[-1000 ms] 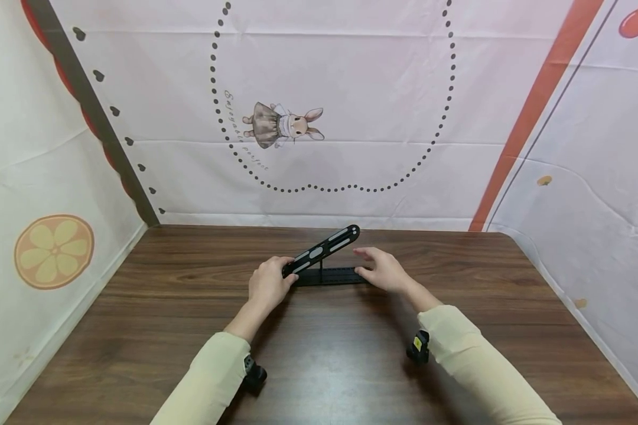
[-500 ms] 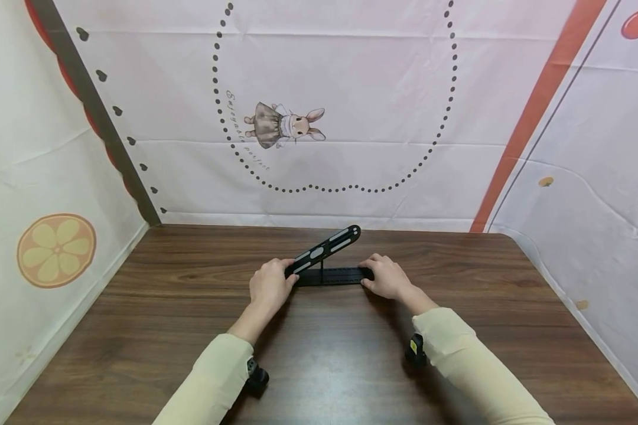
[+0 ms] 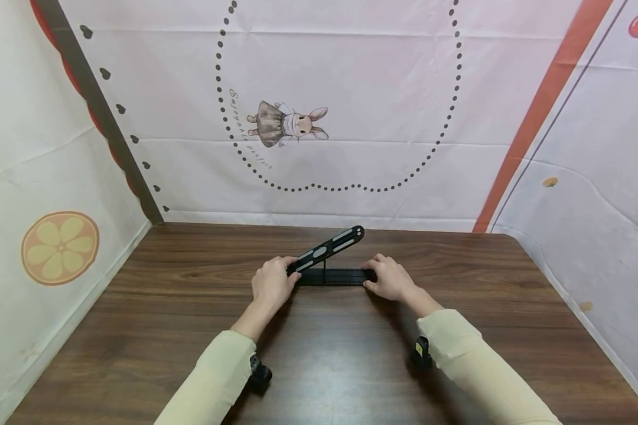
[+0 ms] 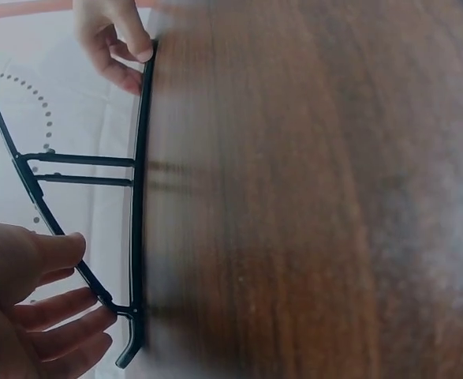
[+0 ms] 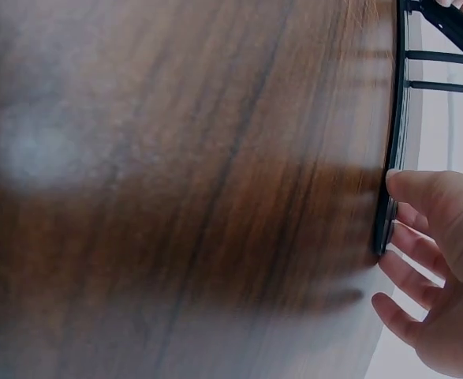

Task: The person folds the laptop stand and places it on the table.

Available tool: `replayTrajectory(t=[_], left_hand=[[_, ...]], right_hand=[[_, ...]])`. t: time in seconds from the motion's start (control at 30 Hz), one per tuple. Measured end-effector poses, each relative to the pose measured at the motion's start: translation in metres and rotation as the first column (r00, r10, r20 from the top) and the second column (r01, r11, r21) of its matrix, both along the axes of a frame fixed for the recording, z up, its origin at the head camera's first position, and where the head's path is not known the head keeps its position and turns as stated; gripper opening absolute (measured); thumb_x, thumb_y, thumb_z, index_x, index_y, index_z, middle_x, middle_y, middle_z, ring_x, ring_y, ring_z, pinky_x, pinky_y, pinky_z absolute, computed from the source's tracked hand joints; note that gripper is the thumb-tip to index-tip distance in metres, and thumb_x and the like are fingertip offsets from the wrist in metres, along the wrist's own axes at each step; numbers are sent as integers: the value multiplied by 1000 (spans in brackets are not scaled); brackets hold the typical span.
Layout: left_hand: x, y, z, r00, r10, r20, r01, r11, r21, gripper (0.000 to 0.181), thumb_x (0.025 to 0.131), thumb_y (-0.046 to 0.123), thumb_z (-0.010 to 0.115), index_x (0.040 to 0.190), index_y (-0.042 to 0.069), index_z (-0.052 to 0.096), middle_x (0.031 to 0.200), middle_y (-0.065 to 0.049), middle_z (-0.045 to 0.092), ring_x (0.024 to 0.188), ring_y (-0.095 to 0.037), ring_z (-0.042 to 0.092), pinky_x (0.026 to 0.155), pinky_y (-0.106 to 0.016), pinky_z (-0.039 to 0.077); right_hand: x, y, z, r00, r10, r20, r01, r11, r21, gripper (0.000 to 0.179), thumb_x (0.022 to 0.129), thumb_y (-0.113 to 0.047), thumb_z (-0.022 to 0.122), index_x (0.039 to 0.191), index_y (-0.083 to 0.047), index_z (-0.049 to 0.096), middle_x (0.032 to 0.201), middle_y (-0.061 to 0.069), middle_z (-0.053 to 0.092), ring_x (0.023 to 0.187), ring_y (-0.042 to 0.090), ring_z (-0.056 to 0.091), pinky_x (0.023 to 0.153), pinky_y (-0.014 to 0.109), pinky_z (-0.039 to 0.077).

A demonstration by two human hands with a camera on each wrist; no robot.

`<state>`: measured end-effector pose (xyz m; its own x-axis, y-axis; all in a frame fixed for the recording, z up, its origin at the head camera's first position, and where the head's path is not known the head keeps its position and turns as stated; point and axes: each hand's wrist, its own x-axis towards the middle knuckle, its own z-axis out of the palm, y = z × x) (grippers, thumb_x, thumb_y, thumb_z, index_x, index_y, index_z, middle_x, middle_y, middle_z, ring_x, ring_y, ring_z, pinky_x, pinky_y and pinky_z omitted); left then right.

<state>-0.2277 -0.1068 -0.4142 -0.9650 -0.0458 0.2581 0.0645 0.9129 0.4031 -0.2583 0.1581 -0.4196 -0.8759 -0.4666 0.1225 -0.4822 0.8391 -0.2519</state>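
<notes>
A black folding stand with pale slots in its tilted upper panel stands on the table. Two thin struts prop that panel above a flat base. The panel slopes up to the right from a hinge at the left end. My left hand pinches the panel's low left part, thumb on one side and fingers on the other. At the far right end of the base, my right hand holds it between thumb and fingers. The right wrist view shows the thumb of that hand against the bar's edge.
The brown wooden table spreads around the stand. A pale printed cloth rises behind it, and more cloth hangs at both sides. A small black camera sits on the left wrist, another on the right.
My right hand has come down onto the right end of the base and closed its fingers on it. The left hand keeps its grip on the panel, and the stand's tilt looks the same.
</notes>
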Motion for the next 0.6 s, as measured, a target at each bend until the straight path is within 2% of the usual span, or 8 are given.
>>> replayTrajectory(t=[0.33,0.6], left_hand=[[-5,1,0,1000,0,7,0,1000,22,33,79,28,73,111,24,68,99,-7,69,43,-14,40,37,-25,28],[-10,0,1,1000,-17,6,17,999,38,30,80,26,72,110,26,68,106,-5,68,47,-16,45,39,-26,32]], right_hand=[[8,1,-3,999,-22,-36,22,1000,14,33,81,-25,69,108,-7,63,104,12,56,96,32,55,76,49,47],[20,-2,-1,997,-55,-46,56,998,16,33,79,-24,70,105,-5,62,97,13,55,86,31,55,71,46,47]])
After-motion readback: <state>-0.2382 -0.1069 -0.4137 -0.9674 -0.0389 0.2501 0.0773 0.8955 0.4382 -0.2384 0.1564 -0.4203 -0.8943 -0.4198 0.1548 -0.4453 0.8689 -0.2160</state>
